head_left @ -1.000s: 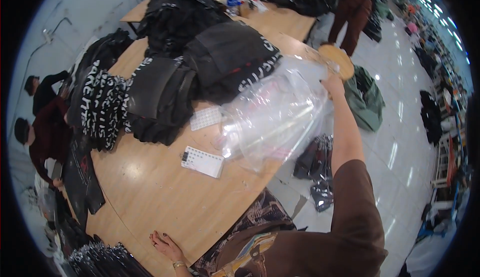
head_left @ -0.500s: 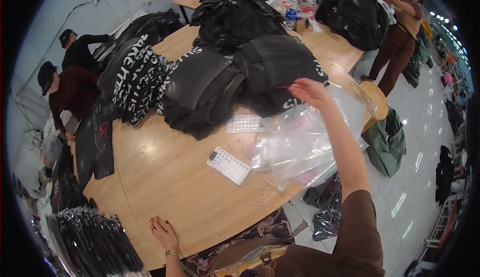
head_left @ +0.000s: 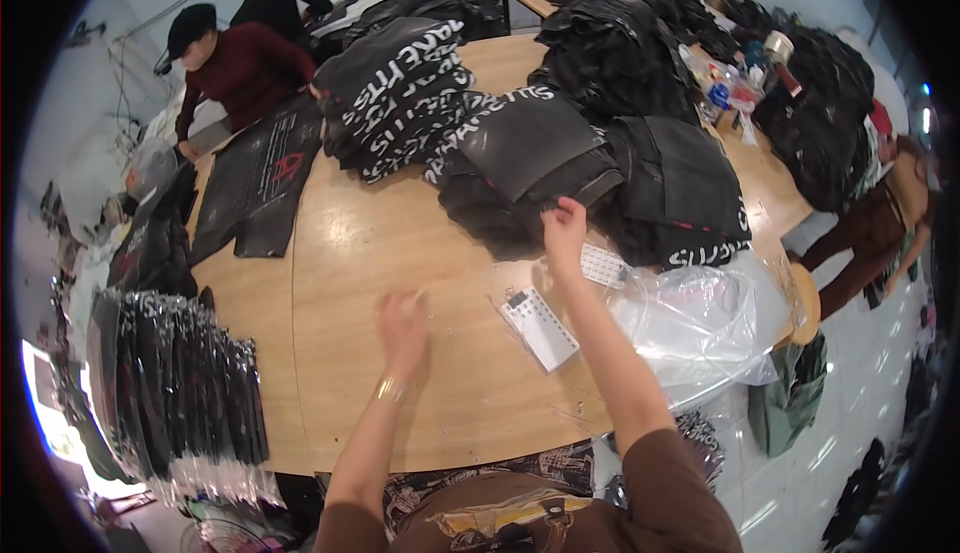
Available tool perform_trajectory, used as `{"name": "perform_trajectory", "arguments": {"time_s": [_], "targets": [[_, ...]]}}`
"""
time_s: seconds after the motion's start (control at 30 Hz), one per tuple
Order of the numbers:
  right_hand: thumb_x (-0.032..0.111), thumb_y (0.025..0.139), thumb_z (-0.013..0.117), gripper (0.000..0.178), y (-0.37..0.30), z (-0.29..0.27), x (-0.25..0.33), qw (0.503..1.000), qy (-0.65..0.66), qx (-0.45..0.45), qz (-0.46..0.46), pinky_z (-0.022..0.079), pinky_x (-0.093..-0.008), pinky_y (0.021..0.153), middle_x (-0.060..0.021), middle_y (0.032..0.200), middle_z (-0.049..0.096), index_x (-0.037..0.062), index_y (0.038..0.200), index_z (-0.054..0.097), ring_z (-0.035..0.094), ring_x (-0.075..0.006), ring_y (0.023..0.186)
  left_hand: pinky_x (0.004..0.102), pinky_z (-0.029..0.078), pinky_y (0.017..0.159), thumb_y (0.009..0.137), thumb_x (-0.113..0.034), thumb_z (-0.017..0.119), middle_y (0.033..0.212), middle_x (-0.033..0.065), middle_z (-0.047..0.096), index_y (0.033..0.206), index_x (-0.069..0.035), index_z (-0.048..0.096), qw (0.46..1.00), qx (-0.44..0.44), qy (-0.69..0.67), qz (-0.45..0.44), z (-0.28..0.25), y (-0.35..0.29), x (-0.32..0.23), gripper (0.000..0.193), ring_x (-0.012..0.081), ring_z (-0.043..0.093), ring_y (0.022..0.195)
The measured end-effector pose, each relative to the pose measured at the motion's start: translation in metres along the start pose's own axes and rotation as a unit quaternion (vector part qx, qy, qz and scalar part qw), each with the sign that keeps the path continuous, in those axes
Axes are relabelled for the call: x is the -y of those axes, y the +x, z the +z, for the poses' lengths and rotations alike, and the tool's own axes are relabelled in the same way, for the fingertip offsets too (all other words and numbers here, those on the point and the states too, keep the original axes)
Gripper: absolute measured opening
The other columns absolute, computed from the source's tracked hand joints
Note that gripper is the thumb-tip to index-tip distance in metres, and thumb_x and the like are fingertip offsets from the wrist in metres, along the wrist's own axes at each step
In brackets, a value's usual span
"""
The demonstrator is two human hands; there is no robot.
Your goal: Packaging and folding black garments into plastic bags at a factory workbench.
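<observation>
My right hand (head_left: 566, 228) is at the near edge of a pile of folded black garments (head_left: 525, 148). Its fingers are curled together against the dark cloth; whether they grip a fold is not clear. Over the bare wood of the table (head_left: 350, 373), left of the pile, my left hand (head_left: 405, 331) is smeared by motion, so its fingers cannot be read. A second folded black stack (head_left: 675, 178) with white lettering lies to the right. Beside my right forearm are a white sticker sheet (head_left: 542, 331), another label sheet (head_left: 603, 265) and clear plastic bags (head_left: 700, 318).
Bagged black garments (head_left: 180, 393) stand in a row at the left. A tall lettered pile (head_left: 400, 98) and a spread black garment (head_left: 260, 178) lie farther back, near a co-worker in dark red (head_left: 245, 68). A green sack (head_left: 790, 398) sits right of the table.
My view has turned left. My right hand has gone from the right-hand stack to the middle pile's near edge. My left hand has risen from the table's near edge and moved farther in.
</observation>
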State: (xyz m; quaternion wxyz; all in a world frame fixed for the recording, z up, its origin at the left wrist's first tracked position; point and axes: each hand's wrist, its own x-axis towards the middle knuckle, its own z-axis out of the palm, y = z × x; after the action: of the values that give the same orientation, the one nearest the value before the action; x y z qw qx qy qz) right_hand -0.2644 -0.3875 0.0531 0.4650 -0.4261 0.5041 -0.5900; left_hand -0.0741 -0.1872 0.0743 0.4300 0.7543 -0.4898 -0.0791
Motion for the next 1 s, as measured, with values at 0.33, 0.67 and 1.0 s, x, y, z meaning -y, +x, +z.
{"name": "perform_trajectory", "arguments": {"time_s": [0.33, 0.67, 1.0], "targets": [[-0.002, 0.082, 0.050, 0.032, -0.235, -0.108, 0.040, 0.990, 0.063, 0.078, 0.100, 0.045, -0.0250, 0.075, -0.0064, 0.102, 0.053, 0.0042, 0.113, 0.046, 0.052, -0.0128, 0.093, 0.0298, 0.048, 0.049, 0.076, -0.038, 0.065, 0.071, 0.0126, 0.062, 0.082, 0.001, 0.066, 0.927, 0.065, -0.154, -0.336, 0.168, 0.156, -0.059, 0.039, 0.0181, 0.060, 0.057], [0.035, 0.090, 0.047, 0.045, -0.114, -0.059, 0.007, 0.861, 0.401, 0.006, 0.313, 0.040, -0.0404, 0.092, -0.0173, 0.115, 0.048, 0.0033, 0.121, 0.038, 0.047, -0.0299, 0.110, 0.0324, 0.045, 0.046, 0.074, -0.012, 0.064, 0.070, 0.0050, 0.049, 0.080, -0.001, 0.046, 0.834, 0.086, -0.465, -0.283, 0.132, 0.155, -0.061, 0.021, 0.0147, 0.049, 0.055], [0.058, 0.077, 0.056, 0.075, -0.033, 0.010, 0.015, 0.812, 0.465, 0.046, 0.351, 0.040, -0.0476, 0.094, -0.0192, 0.127, 0.042, 0.0025, 0.125, 0.038, 0.045, -0.0327, 0.114, 0.0240, 0.052, 0.062, 0.080, -0.004, 0.058, 0.080, 0.0065, 0.061, 0.090, -0.001, 0.056, 0.751, 0.140, -0.552, -0.335, 0.014, 0.128, 0.009, 0.011, 0.0146, 0.061, 0.069]]}}
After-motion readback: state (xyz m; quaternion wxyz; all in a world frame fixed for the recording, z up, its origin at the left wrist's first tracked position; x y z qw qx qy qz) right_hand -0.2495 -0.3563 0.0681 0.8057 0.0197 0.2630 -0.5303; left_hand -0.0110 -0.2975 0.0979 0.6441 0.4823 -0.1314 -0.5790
